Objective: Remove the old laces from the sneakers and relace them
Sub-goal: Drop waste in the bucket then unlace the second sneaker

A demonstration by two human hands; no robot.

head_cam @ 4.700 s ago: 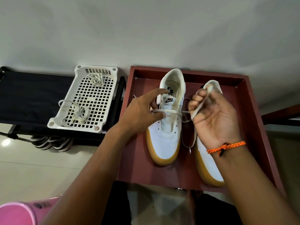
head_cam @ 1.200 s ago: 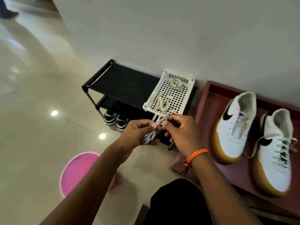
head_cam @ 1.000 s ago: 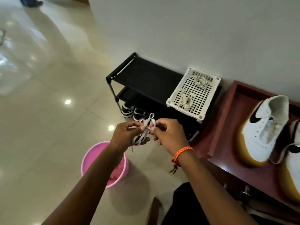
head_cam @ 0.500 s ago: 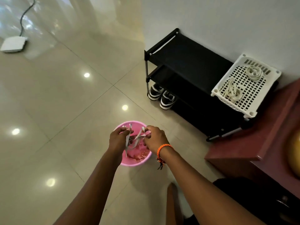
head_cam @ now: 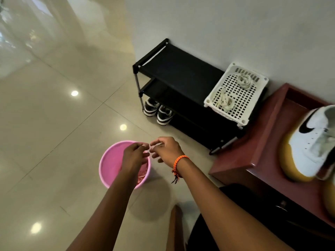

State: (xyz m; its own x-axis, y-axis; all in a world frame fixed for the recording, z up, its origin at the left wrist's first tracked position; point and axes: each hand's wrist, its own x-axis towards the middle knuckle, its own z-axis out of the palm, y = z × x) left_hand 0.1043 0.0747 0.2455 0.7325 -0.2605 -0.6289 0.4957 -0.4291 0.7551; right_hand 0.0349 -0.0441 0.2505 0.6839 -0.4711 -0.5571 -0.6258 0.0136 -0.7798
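White sneaker (head_cam: 315, 142) unlaced, on red tray.

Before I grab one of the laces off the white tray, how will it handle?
Probably floppy: both laces lie in loose coils. Likely very light, so the tray should stay put. A loop might snag in the tray's grid holes, so lift gently.

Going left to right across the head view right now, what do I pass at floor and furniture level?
Pink bucket → black shoe rack → white basket holding coiled laces → red-brown tray → white sneaker. Both hands overlap the bucket, so they are left out.
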